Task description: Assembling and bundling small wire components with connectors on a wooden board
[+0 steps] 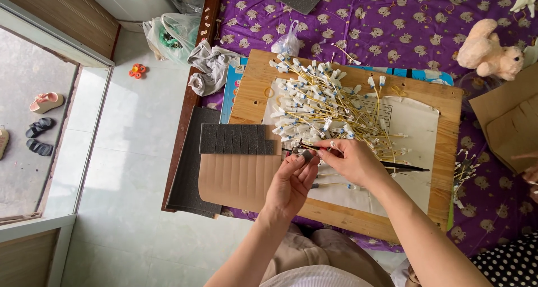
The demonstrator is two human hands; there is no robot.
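Pale floor tiles [129,169] lie sunlit left of the fingers. A purple patterned bedspread [392,23] spreads beyond them. Sandals [45,102] sit outside the doorway.

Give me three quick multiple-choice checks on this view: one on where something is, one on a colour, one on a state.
1. Where is the plush toy?
A. On the floor by the sandals
B. On the purple cloth, beyond the wooden board's far right corner
C. On the wooden board

2. What colour are the wires in the pile?
A. Yellow
B. Red
C. Blue

3. What is the left hand doing?
A. Lying flat and open on the board
B. Hanging off the bed
C. Pinching a small dark part

Answers: 1 B, it lies on the purple cloth past the wooden board. 2 A, yellow strands with white ends. 3 C, its fingertips close on the dark part, beside the right hand.
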